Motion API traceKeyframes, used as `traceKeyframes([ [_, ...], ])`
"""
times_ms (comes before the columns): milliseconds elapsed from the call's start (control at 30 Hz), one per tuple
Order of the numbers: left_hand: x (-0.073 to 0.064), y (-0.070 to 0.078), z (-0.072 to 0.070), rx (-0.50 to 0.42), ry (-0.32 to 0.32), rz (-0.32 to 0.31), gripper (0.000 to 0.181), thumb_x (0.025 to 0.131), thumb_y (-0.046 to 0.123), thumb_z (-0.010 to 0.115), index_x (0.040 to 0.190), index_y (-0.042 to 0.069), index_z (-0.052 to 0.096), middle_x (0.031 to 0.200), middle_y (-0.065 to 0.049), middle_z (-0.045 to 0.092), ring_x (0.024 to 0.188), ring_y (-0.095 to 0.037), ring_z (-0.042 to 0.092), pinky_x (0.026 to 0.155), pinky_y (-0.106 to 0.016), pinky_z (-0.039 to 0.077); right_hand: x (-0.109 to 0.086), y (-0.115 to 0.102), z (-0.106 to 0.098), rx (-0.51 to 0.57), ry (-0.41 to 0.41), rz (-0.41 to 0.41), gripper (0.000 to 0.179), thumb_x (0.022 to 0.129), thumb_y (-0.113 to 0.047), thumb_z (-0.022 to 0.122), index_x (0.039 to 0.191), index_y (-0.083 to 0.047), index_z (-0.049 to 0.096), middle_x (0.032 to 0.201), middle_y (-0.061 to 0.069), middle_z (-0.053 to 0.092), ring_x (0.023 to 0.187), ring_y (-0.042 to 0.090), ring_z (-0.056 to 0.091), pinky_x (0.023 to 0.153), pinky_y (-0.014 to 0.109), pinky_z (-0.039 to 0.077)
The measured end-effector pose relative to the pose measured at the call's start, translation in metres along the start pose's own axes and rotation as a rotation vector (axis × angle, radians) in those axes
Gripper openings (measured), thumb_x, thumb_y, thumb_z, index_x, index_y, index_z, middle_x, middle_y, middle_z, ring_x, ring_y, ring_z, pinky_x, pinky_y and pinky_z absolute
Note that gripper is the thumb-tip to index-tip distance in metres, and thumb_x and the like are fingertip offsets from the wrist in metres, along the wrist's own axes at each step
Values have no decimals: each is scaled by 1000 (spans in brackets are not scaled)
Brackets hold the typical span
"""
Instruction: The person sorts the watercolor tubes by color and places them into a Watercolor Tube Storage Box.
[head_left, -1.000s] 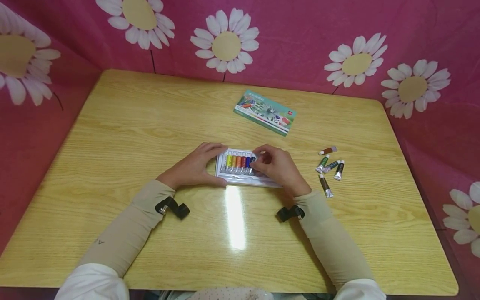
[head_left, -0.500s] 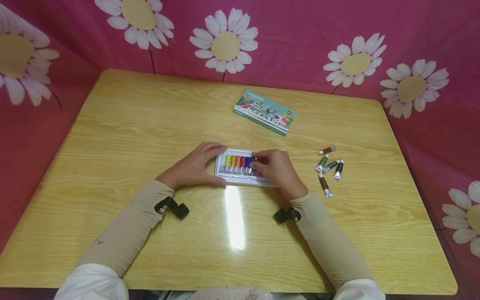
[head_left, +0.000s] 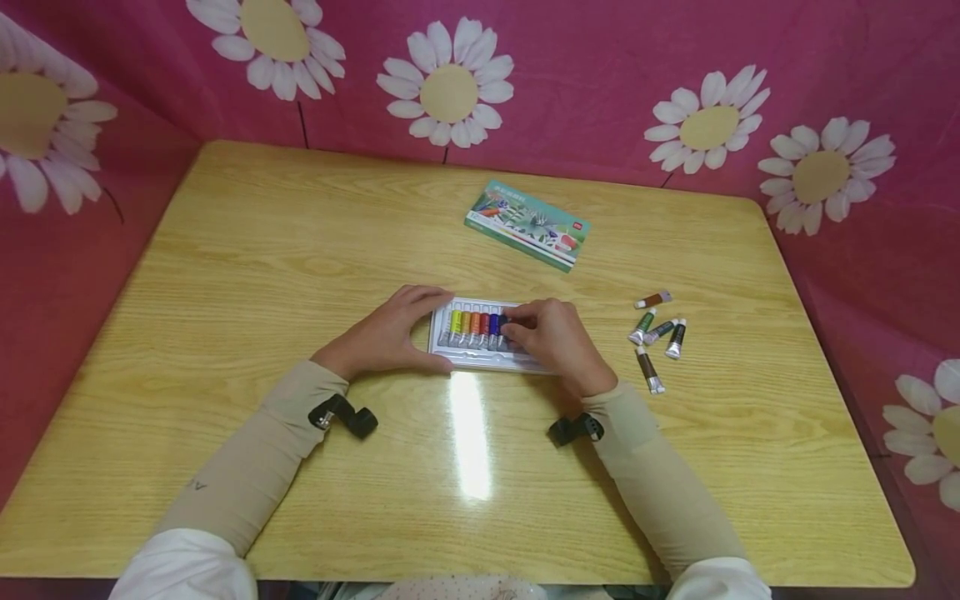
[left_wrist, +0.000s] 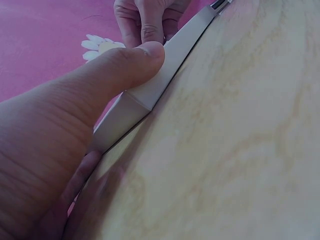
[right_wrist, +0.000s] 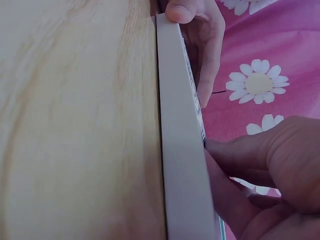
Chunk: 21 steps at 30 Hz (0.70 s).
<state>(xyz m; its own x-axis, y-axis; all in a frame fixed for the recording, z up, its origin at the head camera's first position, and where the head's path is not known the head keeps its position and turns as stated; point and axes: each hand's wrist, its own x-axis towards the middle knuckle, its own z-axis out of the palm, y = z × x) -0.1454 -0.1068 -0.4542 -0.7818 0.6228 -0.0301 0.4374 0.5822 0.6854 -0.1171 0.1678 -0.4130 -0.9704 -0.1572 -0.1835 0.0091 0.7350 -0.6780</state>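
Note:
A white paint tray (head_left: 487, 360) lies on the table with a row of small paint tubes (head_left: 466, 327), running from yellow through orange and red to blue. My left hand (head_left: 384, 335) grips the tray's left end, thumb at the near side and fingers at the far side. In the left wrist view the thumb (left_wrist: 135, 65) presses on the tray's side wall. My right hand (head_left: 558, 337) is over the tray's right part, its thumb and fingertips pinching a dark blue paint tube (head_left: 503, 323) in the row. That hand hides the tray's right end.
Right of the tray several loose tubes lie on the table (head_left: 300, 233): a reddish-brown one (head_left: 655, 298), a green one (head_left: 642, 325), dark ones (head_left: 677, 338) and a brown one (head_left: 648, 370). Behind the tray lies a flat teal box (head_left: 528, 225). A pink flowered cloth surrounds the table.
Over the first half second my right hand shifted slightly left and its fingers drew in at the dark blue tube. Since then it has barely moved. The left hand stays on the tray.

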Motion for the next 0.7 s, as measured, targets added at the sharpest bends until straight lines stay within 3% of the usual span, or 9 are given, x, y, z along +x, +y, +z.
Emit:
traceKeyframes([
  [233, 1, 1, 0, -1, -1, -7, 112, 71, 72, 83, 162, 25, 36, 167, 2, 35, 155, -20, 31, 128, -49, 32, -1, 0, -2, 1, -4, 1, 29, 96, -18, 74, 124, -10, 77, 118, 8, 79, 90, 12, 71, 83, 30, 58],
  [500, 1, 0, 0, -1, -6, -12, 112, 72, 72, 82, 162, 26, 36, 168, 2, 34, 156, -20, 30, 129, -49, 31, -1, 1, -6, 6, -13, 13, 28, 97, -19, 73, 123, -10, 77, 127, 8, 76, 118, 22, 66, 106, 44, 53],
  [700, 0, 1, 0, -4, -1, -15, 112, 71, 72, 83, 162, 25, 37, 167, 2, 35, 155, -20, 31, 128, -50, 32, -2, 2, -13, 52, -17, 36, 28, 97, -21, 72, 122, -10, 77, 129, 8, 75, 129, 25, 62, 112, 47, 49],
])
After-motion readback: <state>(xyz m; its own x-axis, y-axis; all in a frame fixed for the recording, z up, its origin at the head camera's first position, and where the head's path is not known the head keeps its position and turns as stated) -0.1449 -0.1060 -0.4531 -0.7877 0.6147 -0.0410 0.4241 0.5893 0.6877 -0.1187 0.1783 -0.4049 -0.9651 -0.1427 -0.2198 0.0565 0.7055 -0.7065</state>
